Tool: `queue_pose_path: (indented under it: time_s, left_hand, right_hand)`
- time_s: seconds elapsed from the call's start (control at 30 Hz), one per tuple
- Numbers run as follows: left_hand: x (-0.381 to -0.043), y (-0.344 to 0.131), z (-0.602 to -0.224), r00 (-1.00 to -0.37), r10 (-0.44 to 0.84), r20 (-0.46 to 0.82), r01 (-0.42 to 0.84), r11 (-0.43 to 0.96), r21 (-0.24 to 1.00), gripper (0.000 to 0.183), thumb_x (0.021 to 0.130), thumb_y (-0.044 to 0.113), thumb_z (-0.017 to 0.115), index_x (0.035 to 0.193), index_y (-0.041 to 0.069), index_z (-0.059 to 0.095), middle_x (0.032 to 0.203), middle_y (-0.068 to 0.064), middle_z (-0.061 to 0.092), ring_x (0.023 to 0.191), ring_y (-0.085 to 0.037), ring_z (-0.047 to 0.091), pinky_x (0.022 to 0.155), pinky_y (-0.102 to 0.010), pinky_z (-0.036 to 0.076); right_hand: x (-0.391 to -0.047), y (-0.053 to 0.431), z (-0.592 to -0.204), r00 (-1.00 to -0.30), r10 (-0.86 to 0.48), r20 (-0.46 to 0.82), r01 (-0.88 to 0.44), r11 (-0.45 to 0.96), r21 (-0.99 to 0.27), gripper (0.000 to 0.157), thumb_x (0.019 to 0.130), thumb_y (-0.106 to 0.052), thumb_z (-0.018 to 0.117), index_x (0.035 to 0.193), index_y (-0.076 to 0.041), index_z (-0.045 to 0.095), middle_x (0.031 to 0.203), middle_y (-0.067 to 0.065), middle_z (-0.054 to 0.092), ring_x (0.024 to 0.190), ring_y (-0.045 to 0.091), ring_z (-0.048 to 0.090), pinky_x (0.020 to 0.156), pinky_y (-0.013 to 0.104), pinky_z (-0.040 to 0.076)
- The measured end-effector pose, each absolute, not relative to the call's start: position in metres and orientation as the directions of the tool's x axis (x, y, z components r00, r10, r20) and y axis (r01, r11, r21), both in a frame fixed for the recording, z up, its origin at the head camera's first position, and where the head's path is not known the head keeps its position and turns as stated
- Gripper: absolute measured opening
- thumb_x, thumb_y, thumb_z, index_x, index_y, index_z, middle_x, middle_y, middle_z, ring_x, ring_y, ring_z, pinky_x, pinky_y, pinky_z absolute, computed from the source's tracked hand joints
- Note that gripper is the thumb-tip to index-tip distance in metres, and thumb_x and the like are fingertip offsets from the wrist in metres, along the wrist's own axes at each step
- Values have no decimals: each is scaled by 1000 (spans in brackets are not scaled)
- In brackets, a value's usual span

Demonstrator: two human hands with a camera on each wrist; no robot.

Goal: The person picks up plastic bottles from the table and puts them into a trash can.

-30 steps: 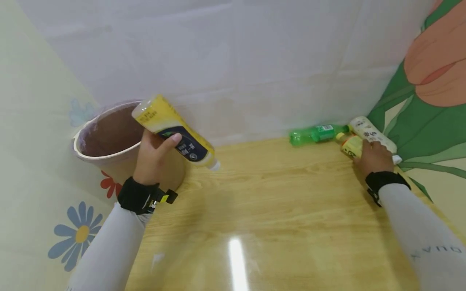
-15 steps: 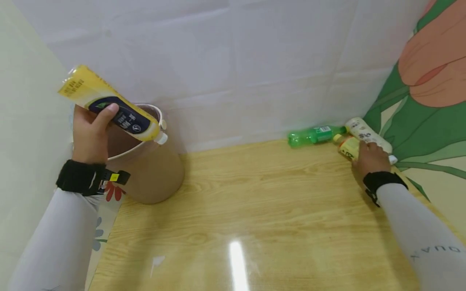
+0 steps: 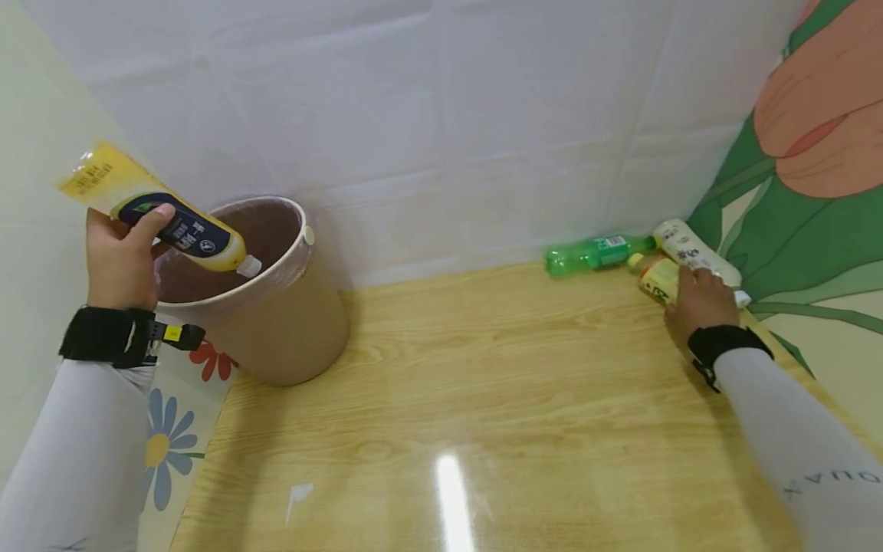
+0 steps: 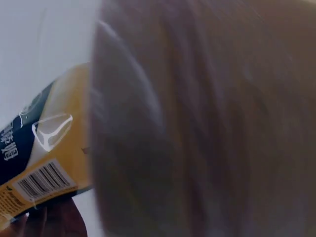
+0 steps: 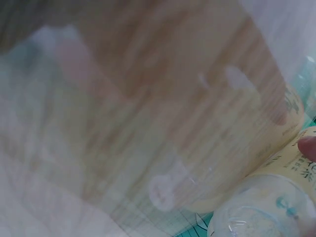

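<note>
My left hand (image 3: 127,241) grips a yellow bottle (image 3: 159,218) with a dark blue label. It is tilted with its white cap down, just above the open mouth of a tan bin (image 3: 283,322). In the left wrist view the bottle's label (image 4: 44,163) sits beside the blurred bin interior (image 4: 207,123). At the far right corner my right hand (image 3: 697,295) lies curled over a small yellow bottle (image 3: 651,277), with its fingers against a cream bottle (image 3: 686,245). The right wrist view is blurred and shows one fingertip (image 5: 308,147) on a pale label.
A green bottle (image 3: 593,254) lies against the white back wall, left of the two bottles. The wooden tabletop (image 3: 497,399) runs between the bin and the corner. A flower-printed panel (image 3: 814,199) closes the right side, and another stands on the left.
My left hand has carried the yellow bottle left, then lowered it so the cap points into the bin. My right hand has stayed on the bottles in the corner.
</note>
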State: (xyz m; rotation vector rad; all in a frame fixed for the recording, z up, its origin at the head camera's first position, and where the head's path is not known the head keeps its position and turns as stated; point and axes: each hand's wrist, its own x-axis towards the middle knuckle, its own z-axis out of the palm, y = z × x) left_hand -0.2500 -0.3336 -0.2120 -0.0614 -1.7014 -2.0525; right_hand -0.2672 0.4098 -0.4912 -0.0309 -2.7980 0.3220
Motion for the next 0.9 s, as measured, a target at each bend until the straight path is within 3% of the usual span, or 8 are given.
queue_pose_path:
  time_s: [0.17,0.3,0.4,0.53,0.63,0.9]
  left_hand:
    - [-248,-343,-217,-908,-326,264,271,26,962,66,88,10,78,138,23,36,126,5,52,117,-11,53,88,-11,53]
    - [-247,-342,-213,-910,-354,214,152,195,969,76,89,24,78,149,28,31,120,12,49,113,-5,50,84,-10,47]
    - [-245,-340,-210,-901,-380,210,107,275,956,83,88,32,78,154,31,27,118,15,49,114,-4,49,99,-14,45]
    - [-244,-332,-209,-890,-362,278,201,236,951,75,89,27,77,150,27,33,117,11,54,113,-5,52,99,-15,48]
    - [-243,-321,-210,-888,-325,326,283,174,943,66,90,21,76,145,22,39,115,6,56,106,-7,56,77,-10,52]
    - [-228,-284,-220,-895,-182,406,387,133,912,60,91,14,74,143,20,43,119,1,59,108,-11,59,83,-11,53]
  right_hand:
    - [-266,406,-488,-949,55,309,-16,975,-221,78,81,-4,74,141,21,30,127,50,38,109,68,38,86,76,37]
    - [-266,405,-487,-950,59,306,-10,976,-219,77,82,-4,74,141,21,30,126,50,37,109,68,39,86,76,37]
    - [-267,406,-487,-952,65,300,-6,973,-229,77,82,-4,74,141,20,30,127,50,37,109,68,38,88,76,36]
    - [-267,405,-488,-952,72,297,-10,964,-267,76,84,-6,73,142,20,30,127,50,37,110,67,38,88,77,35]
    - [-267,401,-489,-951,73,301,-22,954,-300,77,84,-8,72,143,19,30,127,51,37,110,67,38,87,77,36]
    - [-269,367,-483,-935,27,354,-116,920,-375,82,83,-10,75,148,15,31,133,47,41,117,64,40,99,74,34]
